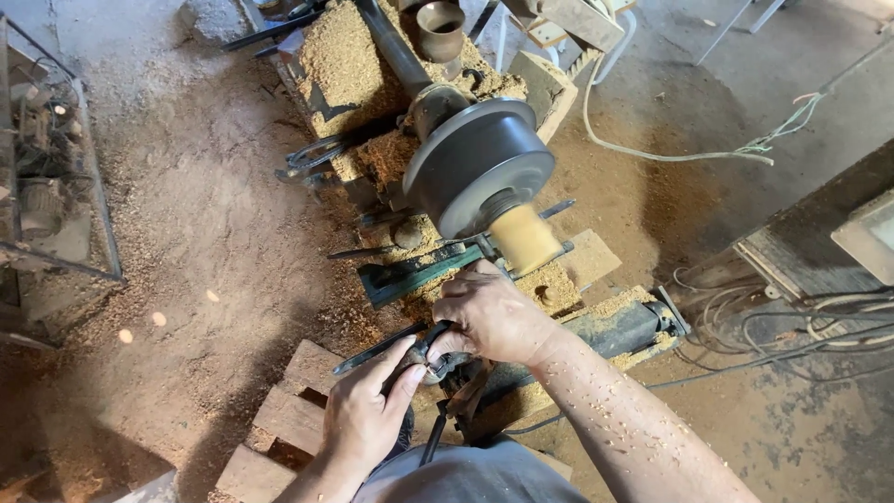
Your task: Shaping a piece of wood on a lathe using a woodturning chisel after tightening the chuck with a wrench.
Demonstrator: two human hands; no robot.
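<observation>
- The left hand [361,417], low in the frame just left of centre, closes thumb and fingers on a small dark metal tool [430,359].
- The right hand [491,315], at centre, curls over the same tool from above; its grip is closed on it too, and the two hands touch.
- The tool sits between both hands, just below the lathe's rest; what kind it is cannot be told.
- A pale wood piece [524,238], round and short, juts from the grey chuck [478,166] just above the right hand.
- A green bar [413,273] lies left of the wood piece, with sawdust around it.
- A small brown cup [440,29] stands at the top centre amid sawdust [340,65]; its inside looks dark and what it holds cannot be told.
- A wire cage [56,168] at the left edge holds dusty machine parts.
- Wooden slats [284,419] lie under the left hand.
- Cables [792,326] trail at the right.
- Sawdust specks cling to the right forearm.
</observation>
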